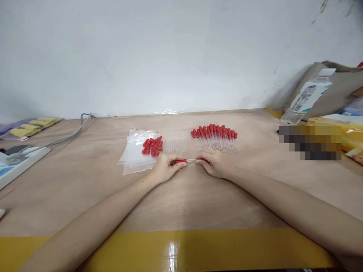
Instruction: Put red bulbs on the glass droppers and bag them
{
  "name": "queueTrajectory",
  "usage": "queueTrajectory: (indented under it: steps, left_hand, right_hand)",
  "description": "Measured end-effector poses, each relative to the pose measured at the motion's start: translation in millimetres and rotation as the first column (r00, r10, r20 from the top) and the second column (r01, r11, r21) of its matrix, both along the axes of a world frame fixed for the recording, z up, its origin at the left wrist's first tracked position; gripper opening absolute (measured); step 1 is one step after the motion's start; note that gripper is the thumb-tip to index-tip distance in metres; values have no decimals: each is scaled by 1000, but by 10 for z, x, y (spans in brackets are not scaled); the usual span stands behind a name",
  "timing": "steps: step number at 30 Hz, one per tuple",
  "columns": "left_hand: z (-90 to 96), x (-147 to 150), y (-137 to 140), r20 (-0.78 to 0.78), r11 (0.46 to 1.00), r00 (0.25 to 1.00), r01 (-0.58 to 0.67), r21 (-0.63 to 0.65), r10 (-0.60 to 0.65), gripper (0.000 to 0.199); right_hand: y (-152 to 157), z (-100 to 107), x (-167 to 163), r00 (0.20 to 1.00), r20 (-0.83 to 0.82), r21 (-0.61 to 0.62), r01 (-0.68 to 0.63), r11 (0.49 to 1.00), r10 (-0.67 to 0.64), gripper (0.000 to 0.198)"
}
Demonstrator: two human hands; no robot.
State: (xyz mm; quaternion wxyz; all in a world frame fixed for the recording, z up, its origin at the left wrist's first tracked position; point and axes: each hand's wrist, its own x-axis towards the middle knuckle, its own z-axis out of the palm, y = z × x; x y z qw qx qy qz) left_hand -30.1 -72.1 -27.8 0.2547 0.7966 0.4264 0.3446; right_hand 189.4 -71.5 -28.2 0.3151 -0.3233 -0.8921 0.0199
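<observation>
Currently, mid-frame, I see the left hand [166, 167] closed round a red bulb [180, 161], the right hand [214, 162] pinching a clear tube [191, 160]; fitting seems in hand, next calling, I judge, for straight, steady pressure.

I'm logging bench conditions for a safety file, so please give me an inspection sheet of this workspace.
Surface: wood-toned table, yellow strip along near edge.
Job's things: loose red bulbs on clear bags; row of clear tubes; fan of red-capped tubes.
Hands: left hand grips a red bulb; right hand grips a clear tube in line with it.
Clutter: bottle and yellow package at right; white power strip at left; a pixelated patch hides something.
Cables: grey cable at left, apart from both hands.
Surroundings: pale wall behind; other people, nothing seen.
</observation>
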Motion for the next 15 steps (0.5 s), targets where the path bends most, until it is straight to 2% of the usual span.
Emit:
queueTrajectory:
  steps: [7, 15]
  left_hand:
    - [-27, 0, -5, 31, 1000, 999, 27, -7, -27, 24]
    - [-3, -15, 7, -9, 997, 999, 42, 69, -42, 19]
  right_hand:
    - [-46, 50, -115, 998, 53, -14, 28, 1000, -27, 30]
    - [-74, 138, -223, 989, 111, -231, 123, 965, -100, 29]
